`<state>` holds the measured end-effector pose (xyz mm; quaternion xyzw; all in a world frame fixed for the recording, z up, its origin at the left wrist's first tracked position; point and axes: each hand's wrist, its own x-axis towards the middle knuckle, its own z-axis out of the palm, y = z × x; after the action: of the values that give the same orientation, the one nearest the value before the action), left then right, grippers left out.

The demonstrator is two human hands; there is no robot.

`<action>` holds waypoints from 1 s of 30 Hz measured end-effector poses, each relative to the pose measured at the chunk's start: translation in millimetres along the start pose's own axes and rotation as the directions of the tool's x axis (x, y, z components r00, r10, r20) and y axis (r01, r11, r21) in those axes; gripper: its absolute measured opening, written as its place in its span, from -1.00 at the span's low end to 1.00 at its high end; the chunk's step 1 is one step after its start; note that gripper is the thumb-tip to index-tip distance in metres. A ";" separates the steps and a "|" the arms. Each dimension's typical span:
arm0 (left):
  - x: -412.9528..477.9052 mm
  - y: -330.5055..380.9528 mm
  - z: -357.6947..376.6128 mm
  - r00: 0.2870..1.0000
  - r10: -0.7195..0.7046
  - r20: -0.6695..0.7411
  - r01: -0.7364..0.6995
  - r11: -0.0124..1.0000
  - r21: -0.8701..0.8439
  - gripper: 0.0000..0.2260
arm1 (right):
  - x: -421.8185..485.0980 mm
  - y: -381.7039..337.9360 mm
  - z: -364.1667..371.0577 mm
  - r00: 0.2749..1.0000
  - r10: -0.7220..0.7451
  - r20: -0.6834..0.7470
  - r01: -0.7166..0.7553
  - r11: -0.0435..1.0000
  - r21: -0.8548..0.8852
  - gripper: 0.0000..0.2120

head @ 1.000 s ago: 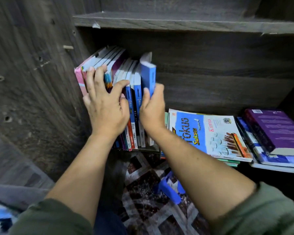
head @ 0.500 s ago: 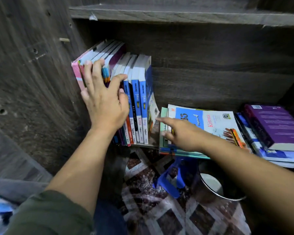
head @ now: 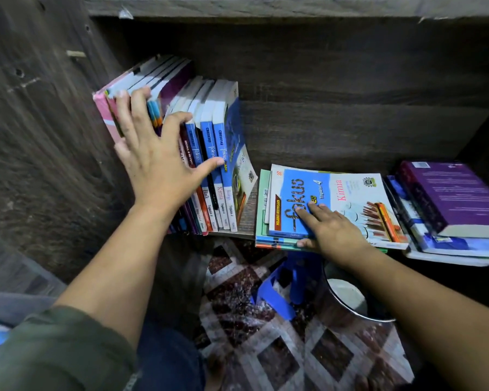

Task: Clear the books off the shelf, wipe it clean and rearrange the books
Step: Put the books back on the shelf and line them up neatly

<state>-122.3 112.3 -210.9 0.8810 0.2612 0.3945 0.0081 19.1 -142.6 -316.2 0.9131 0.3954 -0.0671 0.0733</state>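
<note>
Left hand [head: 156, 167]: fingers spread, palm pressed flat against the spines of the upright books [head: 220, 142] at the left end of the shelf [head: 246, 221]. Right hand [head: 333, 232]: fingers extended on the cover of the Fokus book [head: 347, 193], thumb against the front edge of the flat stack [head: 263, 204] mid-shelf. A purple book [head: 449, 198] tops a second pile at the right end.
</note>
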 end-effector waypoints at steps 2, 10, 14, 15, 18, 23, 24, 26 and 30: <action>0.2 1.4 1.1 1.000 -0.010 -0.006 0.010 1.000 0.005 -0.33 | 0.8 -1.4 -7.7 1.000 -0.001 0.029 0.002 1.000 -0.026 -0.31; -1.1 4.2 -2.1 1.000 -0.015 0.007 0.015 1.000 0.008 -0.33 | 0.6 -16.2 -11.8 0.983 0.056 -0.177 -0.076 0.991 -0.109 -0.57; -0.6 0.5 -5.2 0.999 0.025 -0.039 -0.028 0.997 -0.067 -0.58 | -0.9 -21.4 -36.3 0.923 0.183 -0.338 -0.173 0.983 0.060 -0.68; 0.2 -1.6 -5.5 0.997 0.031 -0.064 -0.037 0.994 -0.103 -0.68 | -1.6 -20.6 -47.5 0.889 0.226 -0.397 -0.178 0.972 0.155 -0.70; 1.4 -7.3 -4.5 0.993 0.039 -0.108 -0.056 0.984 -0.166 -0.77 | -3.3 -27.8 -84.0 0.765 0.350 -0.541 -0.086 0.888 0.453 -0.72; 0.8 -5.3 -1.7 0.991 0.011 -0.135 -0.034 0.985 -0.168 -0.80 | 9.8 -74.0 -123.0 0.604 0.473 -0.642 0.223 0.672 0.706 -0.64; 0.8 -5.3 -1.5 0.991 0.007 -0.136 -0.030 0.985 -0.169 -0.80 | 15.4 -85.1 -125.7 0.582 0.489 -0.650 0.290 0.621 0.728 -0.63; 0.9 -6.2 -1.2 0.991 0.009 -0.132 -0.032 0.984 -0.173 -0.81 | 27.9 -107.9 -125.7 0.546 0.510 -0.665 0.404 0.535 0.742 -0.63; 0.3 -9.0 -1.2 0.990 0.034 -0.139 -0.058 0.982 -0.179 -0.81 | 52.4 -151.9 -115.0 0.550 0.563 -0.617 0.511 0.359 0.782 -0.65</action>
<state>-127.0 120.0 -211.8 0.8535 0.2035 0.4757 0.0618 -49.1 19.0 -225.3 0.6966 0.2457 0.1652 -0.6535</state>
